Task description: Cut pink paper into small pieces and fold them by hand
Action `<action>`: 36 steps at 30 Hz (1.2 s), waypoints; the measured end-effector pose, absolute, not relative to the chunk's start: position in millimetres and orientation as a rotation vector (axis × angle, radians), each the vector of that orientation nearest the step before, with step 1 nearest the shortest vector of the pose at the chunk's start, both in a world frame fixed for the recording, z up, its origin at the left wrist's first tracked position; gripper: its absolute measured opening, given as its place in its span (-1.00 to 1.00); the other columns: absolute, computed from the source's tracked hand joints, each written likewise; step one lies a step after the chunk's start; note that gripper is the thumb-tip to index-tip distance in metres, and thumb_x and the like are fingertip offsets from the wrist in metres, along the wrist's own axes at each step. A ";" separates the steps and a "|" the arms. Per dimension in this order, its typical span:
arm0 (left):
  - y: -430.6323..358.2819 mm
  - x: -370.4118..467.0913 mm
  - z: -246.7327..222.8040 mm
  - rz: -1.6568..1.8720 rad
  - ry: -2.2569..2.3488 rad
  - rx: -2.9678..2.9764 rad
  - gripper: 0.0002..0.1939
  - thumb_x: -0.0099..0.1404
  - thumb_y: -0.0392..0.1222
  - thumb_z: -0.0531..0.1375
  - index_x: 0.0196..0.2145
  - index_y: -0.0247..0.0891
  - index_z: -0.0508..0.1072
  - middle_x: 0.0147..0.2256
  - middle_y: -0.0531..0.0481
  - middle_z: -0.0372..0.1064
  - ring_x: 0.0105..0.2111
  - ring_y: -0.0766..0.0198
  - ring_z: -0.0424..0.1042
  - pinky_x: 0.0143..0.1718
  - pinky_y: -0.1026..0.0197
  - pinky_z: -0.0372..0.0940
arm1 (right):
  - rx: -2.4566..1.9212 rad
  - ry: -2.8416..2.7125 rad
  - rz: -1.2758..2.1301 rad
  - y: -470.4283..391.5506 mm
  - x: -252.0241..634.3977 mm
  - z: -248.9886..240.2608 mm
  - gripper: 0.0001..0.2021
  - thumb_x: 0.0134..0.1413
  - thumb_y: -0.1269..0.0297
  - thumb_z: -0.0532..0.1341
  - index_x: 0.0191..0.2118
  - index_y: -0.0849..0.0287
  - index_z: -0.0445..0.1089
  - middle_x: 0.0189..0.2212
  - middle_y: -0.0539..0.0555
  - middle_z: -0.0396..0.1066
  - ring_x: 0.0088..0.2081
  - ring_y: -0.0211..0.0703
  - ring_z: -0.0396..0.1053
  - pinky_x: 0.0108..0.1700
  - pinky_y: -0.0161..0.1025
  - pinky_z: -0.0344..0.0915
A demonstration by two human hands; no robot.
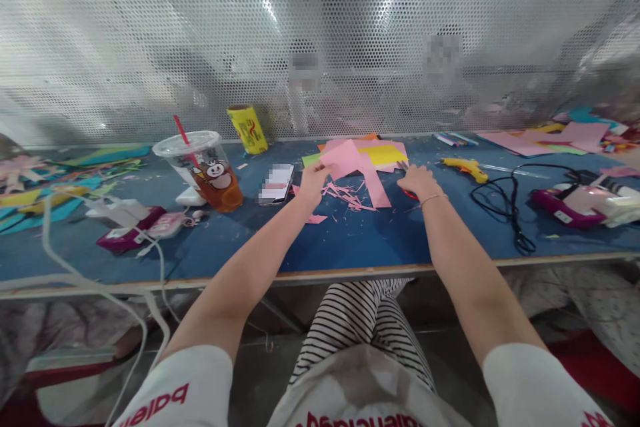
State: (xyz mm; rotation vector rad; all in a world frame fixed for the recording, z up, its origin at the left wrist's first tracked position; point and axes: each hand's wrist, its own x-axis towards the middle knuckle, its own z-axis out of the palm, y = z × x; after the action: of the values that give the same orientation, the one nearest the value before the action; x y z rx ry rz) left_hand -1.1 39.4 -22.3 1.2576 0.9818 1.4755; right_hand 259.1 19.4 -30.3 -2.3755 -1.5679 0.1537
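My left hand (pixel 314 181) pinches the left edge of a piece of pink paper (pixel 341 159), lifted a little above the table. Over to the right, my right hand (pixel 419 180) is closed on a pair of scissors (pixel 410 194); a red handle shows beneath the palm and the blades point away from me. A pink paper strip (pixel 376 187) lies between the hands. Thin pink paper scraps (pixel 345 196) are scattered near my left hand. Behind them rests a stack of coloured sheets, with a yellow sheet (pixel 383 156) showing.
Left of my hands are a phone (pixel 277 183), a drink cup with straw (pixel 213 177) and a tilted yellow tube (pixel 247 129). To the right lie a yellow glue gun (pixel 466 168), black cable (pixel 510 213) and purple power strip (pixel 565 205). A perforated metal panel (pixel 350 100) closes the back.
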 end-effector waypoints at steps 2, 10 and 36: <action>38.7 -0.9 -19.8 1.494 0.976 1.217 -0.84 -0.10 -0.28 0.27 -0.46 -0.32 0.44 -0.51 0.08 0.39 -0.60 0.50 0.20 -0.57 0.39 0.10 | -2.401 -1.574 0.154 20.9 263.9 -28.8 -0.38 -0.13 0.23 0.14 0.10 0.43 0.17 0.07 0.48 0.11 0.10 0.36 0.12 0.00 0.14 0.17; 25.2 2.3 -9.4 1.477 0.817 1.025 -0.78 -0.10 -0.35 0.26 -0.43 -0.30 0.34 -0.55 0.07 0.37 -0.51 0.39 0.40 -0.35 0.28 0.33 | -2.490 -1.657 0.245 24.8 288.3 -27.6 -0.53 -0.22 0.25 0.22 -0.13 0.43 0.41 -0.18 0.43 0.40 -0.13 0.16 0.39 -0.18 -0.09 0.32; 40.1 -9.1 -12.5 1.545 0.858 1.246 -0.92 0.13 -0.32 0.17 -0.39 -0.31 0.30 -0.54 0.09 0.34 -0.54 0.40 0.42 -0.38 0.26 0.39 | -1.605 -2.318 0.234 6.0 242.3 -1.9 -0.54 -0.05 -0.16 0.13 -0.31 0.21 0.31 -0.32 0.19 0.39 -0.37 -0.12 0.29 -0.34 -0.24 0.17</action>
State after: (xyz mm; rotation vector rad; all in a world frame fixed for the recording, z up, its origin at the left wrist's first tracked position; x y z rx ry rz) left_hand -9.1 40.1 -12.5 1.2462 0.8583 1.5453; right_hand 242.3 6.0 -1.9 -1.6054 -2.3184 0.2339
